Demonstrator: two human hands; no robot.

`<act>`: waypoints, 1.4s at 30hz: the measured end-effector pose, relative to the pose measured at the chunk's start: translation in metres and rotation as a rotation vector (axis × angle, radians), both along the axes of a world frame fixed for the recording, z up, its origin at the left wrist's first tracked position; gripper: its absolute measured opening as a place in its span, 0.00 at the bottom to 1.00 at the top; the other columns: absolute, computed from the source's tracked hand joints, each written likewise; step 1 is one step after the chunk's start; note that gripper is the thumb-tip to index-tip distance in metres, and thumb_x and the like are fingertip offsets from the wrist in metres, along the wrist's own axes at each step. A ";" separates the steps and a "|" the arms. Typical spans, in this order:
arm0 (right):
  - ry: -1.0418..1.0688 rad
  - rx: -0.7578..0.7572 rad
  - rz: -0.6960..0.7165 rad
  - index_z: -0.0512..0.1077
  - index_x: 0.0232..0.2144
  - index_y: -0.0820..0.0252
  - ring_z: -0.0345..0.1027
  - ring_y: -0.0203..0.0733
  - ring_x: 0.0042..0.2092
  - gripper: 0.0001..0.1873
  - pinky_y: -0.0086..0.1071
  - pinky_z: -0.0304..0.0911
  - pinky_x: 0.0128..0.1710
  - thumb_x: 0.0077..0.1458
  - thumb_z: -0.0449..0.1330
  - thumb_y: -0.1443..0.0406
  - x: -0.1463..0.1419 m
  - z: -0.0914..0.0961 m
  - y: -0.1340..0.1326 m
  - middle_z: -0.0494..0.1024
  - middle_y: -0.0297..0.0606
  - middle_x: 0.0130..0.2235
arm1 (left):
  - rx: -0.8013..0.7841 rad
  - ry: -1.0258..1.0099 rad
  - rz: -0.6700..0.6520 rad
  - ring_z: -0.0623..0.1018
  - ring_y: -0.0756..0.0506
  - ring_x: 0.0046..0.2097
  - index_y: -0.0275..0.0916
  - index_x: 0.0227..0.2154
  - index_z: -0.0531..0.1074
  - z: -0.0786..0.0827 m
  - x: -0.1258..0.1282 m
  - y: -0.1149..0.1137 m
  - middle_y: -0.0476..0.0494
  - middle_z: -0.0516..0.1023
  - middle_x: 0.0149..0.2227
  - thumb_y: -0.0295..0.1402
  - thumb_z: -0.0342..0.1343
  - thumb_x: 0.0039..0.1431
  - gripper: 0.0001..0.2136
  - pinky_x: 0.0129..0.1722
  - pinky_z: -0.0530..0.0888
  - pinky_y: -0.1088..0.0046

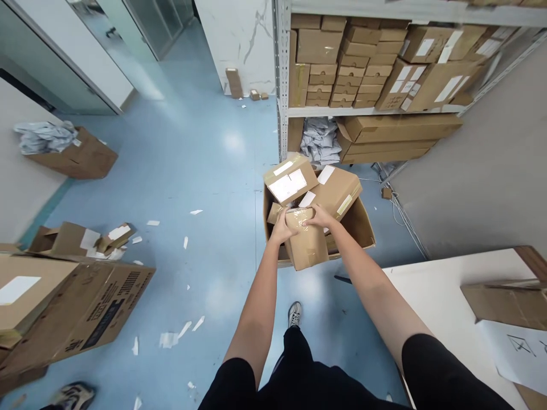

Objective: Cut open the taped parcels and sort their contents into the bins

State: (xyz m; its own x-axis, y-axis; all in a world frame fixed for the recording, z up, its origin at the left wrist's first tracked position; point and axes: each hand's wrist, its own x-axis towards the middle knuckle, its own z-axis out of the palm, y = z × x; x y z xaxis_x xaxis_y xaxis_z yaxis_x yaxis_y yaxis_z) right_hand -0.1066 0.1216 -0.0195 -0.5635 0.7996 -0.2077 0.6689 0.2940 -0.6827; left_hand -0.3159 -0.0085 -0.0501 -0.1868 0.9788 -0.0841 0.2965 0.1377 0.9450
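Note:
Both my hands grip a small brown cardboard box [308,245] with clear tape across its top. My left hand [282,229] is closed on its left upper edge, and my right hand [319,217] on its right upper corner. The box is tilted over the near rim of a large open carton [363,228] on the floor. Inside that carton lie other boxes: a taped box with white labels [293,177] at the back left and a larger labelled box [339,191] at the right. Whether the held box touches the rim, I cannot tell.
Behind the carton stands a metal shelf [282,74] stacked with brown boxes. A large printed carton [85,307] is at the left; a carton with grey bags [94,154] sits farther back. A white table [427,285] is at the right. Paper scraps [168,340] litter the floor.

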 end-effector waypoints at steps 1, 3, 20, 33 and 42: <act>-0.003 0.011 -0.006 0.75 0.60 0.56 0.71 0.59 0.61 0.48 0.50 0.65 0.65 0.36 0.83 0.55 -0.006 0.005 -0.006 0.73 0.48 0.60 | -0.026 0.032 0.031 0.67 0.29 0.70 0.43 0.72 0.58 0.006 0.000 -0.003 0.30 0.61 0.72 0.32 0.80 0.37 0.58 0.70 0.64 0.52; -0.014 0.052 -0.028 0.75 0.58 0.56 0.72 0.59 0.60 0.48 0.50 0.66 0.63 0.33 0.84 0.57 -0.012 0.016 -0.023 0.73 0.47 0.57 | -0.055 0.086 0.074 0.69 0.28 0.69 0.45 0.71 0.60 0.021 0.002 -0.013 0.32 0.64 0.70 0.34 0.82 0.35 0.57 0.68 0.67 0.52; 0.207 0.486 -0.349 0.72 0.65 0.49 0.64 0.63 0.68 0.52 0.54 0.62 0.69 0.39 0.80 0.44 0.206 0.126 -0.191 0.62 0.45 0.69 | 0.276 0.560 -0.282 0.67 0.32 0.71 0.51 0.67 0.66 0.191 0.177 -0.112 0.43 0.61 0.73 0.42 0.76 0.53 0.40 0.71 0.66 0.53; 0.062 0.555 -1.114 0.73 0.62 0.55 0.59 0.65 0.71 0.47 0.55 0.60 0.71 0.42 0.80 0.48 0.525 0.081 -0.448 0.57 0.51 0.73 | 0.411 0.356 -0.919 0.64 0.32 0.74 0.47 0.67 0.67 0.139 0.539 -0.212 0.39 0.60 0.74 0.34 0.74 0.54 0.38 0.72 0.66 0.51; -0.030 0.311 -1.262 0.71 0.66 0.52 0.67 0.57 0.68 0.38 0.49 0.72 0.62 0.52 0.69 0.66 0.561 -0.039 -0.605 0.57 0.46 0.76 | 0.242 0.488 -1.262 0.66 0.37 0.73 0.48 0.68 0.68 0.031 0.607 -0.330 0.39 0.62 0.74 0.33 0.65 0.62 0.31 0.71 0.69 0.52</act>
